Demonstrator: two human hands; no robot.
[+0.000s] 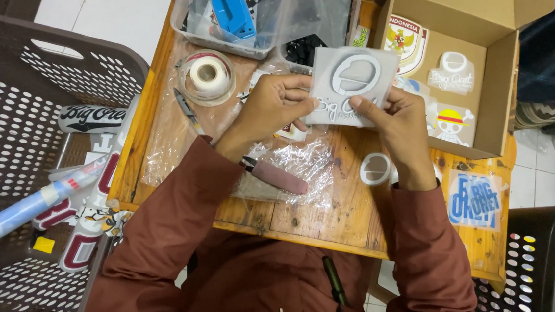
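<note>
Head view: wooden tabletop (pixel 326 212) fills the middle, cardboard box (pixel 495 74) of stickers at its right. Both hands hold a grey sticker sheet (pixel 352 83) above it, nearly square, top edge pointing away. Left hand (pixel 271 106) pinches its left edge, right hand (pixel 392 119) the lower right. Tape roll (pixel 208 75) sits left.

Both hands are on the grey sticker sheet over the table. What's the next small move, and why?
Probably peel at the lower edge: the left hand and right hand pinch the grey sticker sheet there, thumbs near its bottom middle, and it is held up flat above the wooden table.
</note>
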